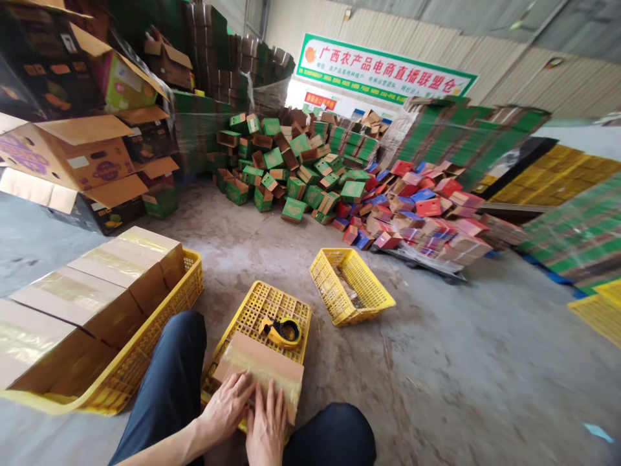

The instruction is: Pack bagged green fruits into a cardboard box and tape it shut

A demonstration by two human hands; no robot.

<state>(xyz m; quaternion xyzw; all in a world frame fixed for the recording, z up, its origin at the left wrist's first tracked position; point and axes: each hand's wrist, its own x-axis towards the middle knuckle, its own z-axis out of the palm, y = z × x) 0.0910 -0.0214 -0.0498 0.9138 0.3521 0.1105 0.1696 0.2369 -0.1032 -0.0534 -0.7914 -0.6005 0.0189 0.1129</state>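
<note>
A small brown cardboard box lies between my knees on an upturned yellow plastic crate, with clear yellowish tape across its top. My left hand rests on the box's near left part, fingers laid on the tape and a little bent. Close beside it, my right hand presses flat on the tape with its fingers stretched forward. Neither hand grasps anything. Just beyond the box, a yellow-and-black tape dispenser sits on the crate. The underside of the box is hidden.
At left, a long yellow crate holds several taped cartons. Ahead stands another yellow crate with scraps inside. Heaps of green boxes and red-and-blue boxes lie beyond. Large cartons are stacked at back left.
</note>
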